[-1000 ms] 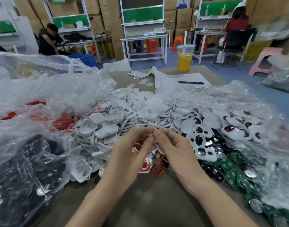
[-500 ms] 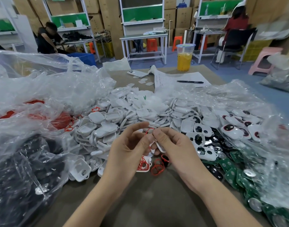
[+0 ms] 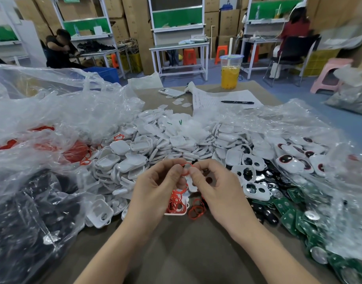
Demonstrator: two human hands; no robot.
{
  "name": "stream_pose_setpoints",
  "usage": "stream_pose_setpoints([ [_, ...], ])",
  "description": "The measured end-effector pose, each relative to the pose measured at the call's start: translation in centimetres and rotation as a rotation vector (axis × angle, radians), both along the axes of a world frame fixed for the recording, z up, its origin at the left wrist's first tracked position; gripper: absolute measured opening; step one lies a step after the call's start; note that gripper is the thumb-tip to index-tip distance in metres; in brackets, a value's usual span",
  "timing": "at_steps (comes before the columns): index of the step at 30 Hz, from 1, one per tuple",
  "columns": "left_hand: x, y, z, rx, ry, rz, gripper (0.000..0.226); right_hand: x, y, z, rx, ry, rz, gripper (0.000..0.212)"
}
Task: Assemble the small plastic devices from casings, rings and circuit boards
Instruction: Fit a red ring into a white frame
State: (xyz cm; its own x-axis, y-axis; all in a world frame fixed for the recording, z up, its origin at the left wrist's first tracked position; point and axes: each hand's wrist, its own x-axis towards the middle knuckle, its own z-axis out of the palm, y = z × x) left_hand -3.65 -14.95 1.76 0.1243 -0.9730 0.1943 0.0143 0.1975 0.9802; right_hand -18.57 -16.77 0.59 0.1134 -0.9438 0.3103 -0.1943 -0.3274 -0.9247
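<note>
Just above the near edge of the brown tabletop (image 3: 176,253), my two hands meet over the parts. My left hand (image 3: 155,187) has thumb and forefinger curled together, pinching one side of a thin red rubber ring (image 3: 185,172). My right hand (image 3: 219,191) pinches the ring's other side and is curled round a small white plastic casing (image 3: 192,185), which hangs just below the ring, between my thumbs (how my lower fingers bear it is hidden). The ring is raised clear of the table; whether it is seated on the casing I cannot tell.

Under my hands lies an open white shell full of loose red rings (image 3: 176,208), and just to its right a small tangle of red rings (image 3: 196,211) sits on the bare table. Beyond my fingers spreads a broad heap of white plastic casings (image 3: 155,144). To the right of it lie white casing fronts with dark round openings (image 3: 247,173). Nearer me, partly under crumpled clear plastic film (image 3: 299,117), are green circuit boards (image 3: 288,216).

On my left a clear plastic bag (image 3: 53,111) holds more red rings (image 3: 75,150), and a second bag nearer me holds black parts (image 3: 32,212). At the far end of the table are a clear cup of yellow drink (image 3: 230,72), a white phone (image 3: 171,92) and a sheet of paper (image 3: 213,97) with a black pen (image 3: 237,102) on it.
</note>
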Motion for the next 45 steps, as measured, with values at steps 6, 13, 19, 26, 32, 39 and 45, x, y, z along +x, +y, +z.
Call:
stream_pose_setpoints([
  [6,0.0,0.1,0.1,-0.005,-0.039,-0.004,0.019,-0.1,-0.2,-0.1,-0.091,0.17,-0.037,0.006],
  [13,-0.3,0.6,0.7,-0.081,-0.227,0.047,0.04,-0.3,-0.3,-0.2,-0.097,0.15,-0.012,0.015],
  [19,-0.3,0.8,1.0,-0.095,-0.27,0.043,0.046,-0.2,-0.1,0.0,0.003,0.008,0.039,0.012],
  [26,-0.4,0.8,0.8,-0.094,-0.266,0.049,0.048,-0.2,0.1,0.1,0.114,-0.104,0.167,0.021],
  [32,-0.4,0.5,0.6,-0.066,-0.236,0.032,0.047,-0.2,0.0,0.6,0.193,-0.233,0.269,0.022],
  [39,-0.6,0.4,0.0,-0.084,-0.294,0.017,0.02,-0.3,-0.2,0.5,0.238,-0.248,0.284,0.023],
  [45,-0.1,0.2,0.5,-0.047,-0.231,0.096,0.017,-0.1,0.2,0.8,0.2,-0.211,0.302,0.02],
])
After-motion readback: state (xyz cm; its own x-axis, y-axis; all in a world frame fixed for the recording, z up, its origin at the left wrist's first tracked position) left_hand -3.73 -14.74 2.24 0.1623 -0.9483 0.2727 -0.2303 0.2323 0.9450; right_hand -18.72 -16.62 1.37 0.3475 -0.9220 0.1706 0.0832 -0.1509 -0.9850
